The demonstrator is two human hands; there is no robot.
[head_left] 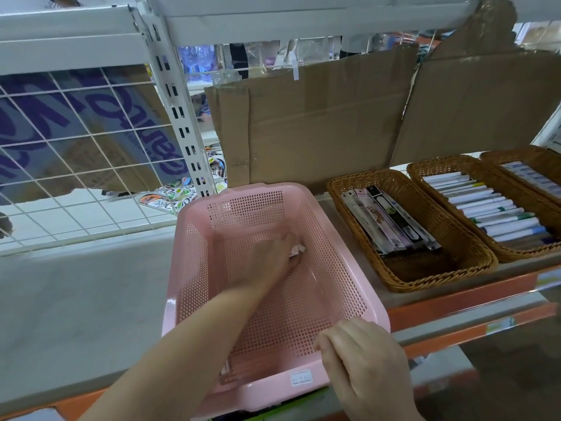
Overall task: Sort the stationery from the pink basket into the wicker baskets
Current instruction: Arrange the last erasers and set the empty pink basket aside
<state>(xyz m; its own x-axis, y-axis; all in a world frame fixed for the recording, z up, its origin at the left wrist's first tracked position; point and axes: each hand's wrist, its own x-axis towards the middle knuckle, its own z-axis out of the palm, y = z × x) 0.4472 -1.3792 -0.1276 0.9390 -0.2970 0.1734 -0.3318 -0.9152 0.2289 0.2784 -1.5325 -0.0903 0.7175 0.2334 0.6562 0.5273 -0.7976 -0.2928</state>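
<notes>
Pink basket [194, 268] sits on the shelf [455, 294], left of three wicker baskets [409, 275]. Left hand [270, 259] reaches to its floor, fingers closing on a small white packet [297, 249]. Right hand [361, 360] grips the near rim. Nearest wicker basket holds packaged pens [391, 220]; the next holds markers [488, 205].

Two bare forearms, left hand [270, 259], right hand [361, 357], no sleeves in view (nothing worn at either wrist)

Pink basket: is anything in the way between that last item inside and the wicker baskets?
Only the pink basket's own right wall. The left hand must lift the item over it; the nearest wicker basket lies open alongside.
</notes>
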